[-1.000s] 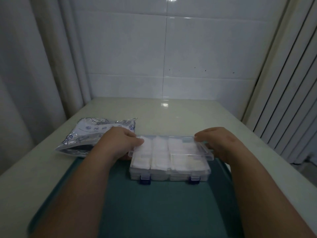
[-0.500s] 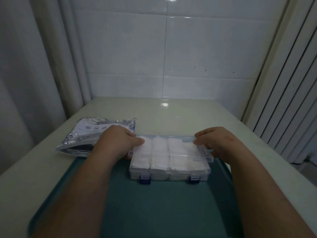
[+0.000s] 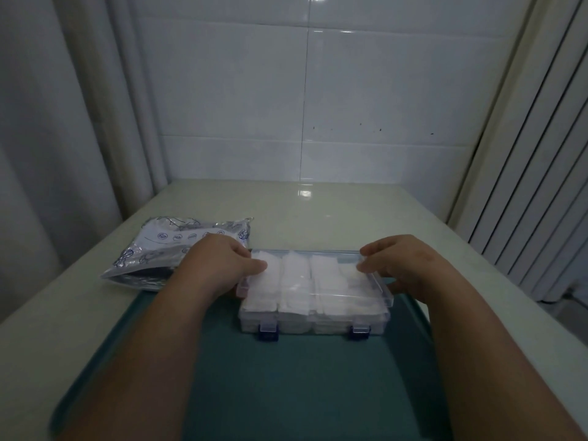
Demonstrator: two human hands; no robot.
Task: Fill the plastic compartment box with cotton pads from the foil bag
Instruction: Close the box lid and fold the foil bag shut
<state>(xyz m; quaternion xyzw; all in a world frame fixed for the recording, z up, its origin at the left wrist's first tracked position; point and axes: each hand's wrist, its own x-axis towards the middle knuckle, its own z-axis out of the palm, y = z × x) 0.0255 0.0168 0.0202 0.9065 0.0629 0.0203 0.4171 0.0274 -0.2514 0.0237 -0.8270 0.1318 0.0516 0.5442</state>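
Box: the clear plastic compartment box [image 3: 313,324] with blue front latches [image 3: 268,330] sits on the far part of the tray, midway between the bench's left and right edges.
Pads: white cotton pads [image 3: 295,275] fill its compartments.
Lid: the clear plastic lid [image 3: 366,292] lies over the pads. It seems not quite shut, but the light is dim.
Left hand [image 3: 219,265]: grips the lid's left end, thumb on top.
Right hand [image 3: 405,265]: pinches the lid's right end.
Bag: the silver foil bag [image 3: 165,249] lies flat near the bench's left edge.
Tray: the dark teal tray [image 3: 286,383] reaches the bench's near edge.
Bench: a pale bench [image 3: 318,211].
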